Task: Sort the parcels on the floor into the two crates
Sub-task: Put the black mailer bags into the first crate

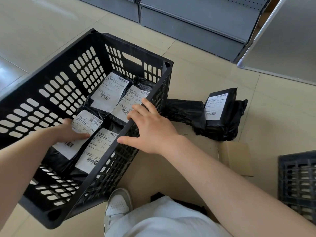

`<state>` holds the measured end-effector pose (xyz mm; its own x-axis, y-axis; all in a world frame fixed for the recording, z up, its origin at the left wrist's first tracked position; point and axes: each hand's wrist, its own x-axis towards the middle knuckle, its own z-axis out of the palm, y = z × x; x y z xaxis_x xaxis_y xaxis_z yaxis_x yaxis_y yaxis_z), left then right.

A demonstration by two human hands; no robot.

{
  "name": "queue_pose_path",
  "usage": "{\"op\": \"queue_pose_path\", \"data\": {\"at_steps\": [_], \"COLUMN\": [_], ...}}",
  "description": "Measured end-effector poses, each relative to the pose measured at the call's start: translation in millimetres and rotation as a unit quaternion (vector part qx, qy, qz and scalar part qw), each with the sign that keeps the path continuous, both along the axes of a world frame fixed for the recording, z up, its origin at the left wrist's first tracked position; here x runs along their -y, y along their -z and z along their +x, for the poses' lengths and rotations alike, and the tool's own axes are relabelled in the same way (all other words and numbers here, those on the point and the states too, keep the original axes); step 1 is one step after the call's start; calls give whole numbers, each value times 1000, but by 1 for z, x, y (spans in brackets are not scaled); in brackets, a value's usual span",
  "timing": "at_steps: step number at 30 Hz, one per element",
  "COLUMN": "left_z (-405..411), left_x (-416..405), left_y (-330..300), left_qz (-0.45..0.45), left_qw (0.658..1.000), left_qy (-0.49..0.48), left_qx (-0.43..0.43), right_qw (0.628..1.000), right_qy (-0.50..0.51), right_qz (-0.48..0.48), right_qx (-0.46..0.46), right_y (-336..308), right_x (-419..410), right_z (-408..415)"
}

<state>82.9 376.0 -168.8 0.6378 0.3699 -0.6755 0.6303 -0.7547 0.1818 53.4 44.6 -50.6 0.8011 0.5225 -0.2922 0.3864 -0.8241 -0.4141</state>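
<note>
A large black slotted crate (51,93) stands on the floor at the left, holding several black parcels with white labels. My left hand (71,132) is inside it, gripping one labelled parcel (85,124) by its edge. My right hand (150,127) rests on the crate's right rim, fingers curled over it. To the right of the crate, black parcels lie on the floor: an unlabelled one (184,112) and a labelled one (217,106) leaning on another. A second black crate (297,182) shows partly at the right edge.
Flattened brown cardboard (234,156) lies on the tiled floor beneath me. My grey and white shoe (119,202) and light trouser leg are at the bottom. Grey shelving bases (188,23) run along the back, and a metal panel (282,40) leans at the upper right.
</note>
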Motion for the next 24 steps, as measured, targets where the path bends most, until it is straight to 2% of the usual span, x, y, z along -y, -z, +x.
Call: {"op": "queue_pose_path", "data": {"at_steps": [5, 15, 24], "left_z": [5, -10, -16], "left_x": [0, 16, 20], "left_y": [-5, 0, -1], "left_qz": [16, -22, -8], "left_qw": [999, 999, 998], "left_qy": [-43, -23, -30], "left_qx": [24, 30, 47], "right_qw": [1000, 1000, 1000], "right_qy": [-2, -1, -9], "right_qz": [0, 11, 19], "right_qx": [-1, 0, 14], "right_y": [1, 1, 7], "right_x": [0, 0, 2], "right_z": [0, -1, -1]}}
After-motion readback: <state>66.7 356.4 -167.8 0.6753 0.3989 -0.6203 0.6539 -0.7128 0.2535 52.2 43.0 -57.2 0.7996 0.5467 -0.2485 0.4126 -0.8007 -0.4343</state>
